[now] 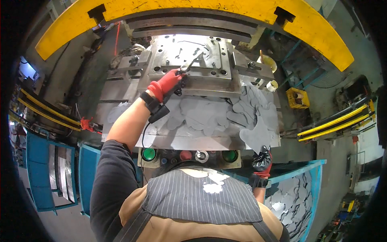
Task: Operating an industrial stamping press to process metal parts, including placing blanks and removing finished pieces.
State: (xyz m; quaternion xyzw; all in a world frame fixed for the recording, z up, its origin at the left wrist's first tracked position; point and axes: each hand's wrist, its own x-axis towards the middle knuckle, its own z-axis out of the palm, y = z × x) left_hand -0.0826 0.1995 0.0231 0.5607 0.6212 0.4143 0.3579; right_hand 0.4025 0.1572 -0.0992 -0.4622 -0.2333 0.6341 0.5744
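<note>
From where I work, I see the tool [191, 64] over the near part of the metal block [171, 55], its long axis slanting across it: the tip points away from me and to the right, the handle end toward me and left. My left hand [169, 82], in a red glove, is closed around that handle at the block's near edge, so the tool reaches out beyond the fingers, over the block.

The gray sheet [258, 134] lies nearer me than the block and to its right, over the corner of the desk [189, 142]. It is longest roughly away from me, its lower end toward me and leaning slightly left. My right hand [262, 162], gloved in black and red, is just below that end, fingers drawn together on its edge; the sheet extends from them toward the block.

Loose gray pieces [199, 115] spread over the desk on the near side of the block. To the block's right stand a pale bucket [273, 64] with a stick in it, a white cup [272, 86], and farther out a yellow crate [297, 104] holding small items I cannot make out. Nearer me than the block, a blue bin [318, 181] to the right contains many gray cutouts; another blue container [38, 173], far left, has pale strips inside.
</note>
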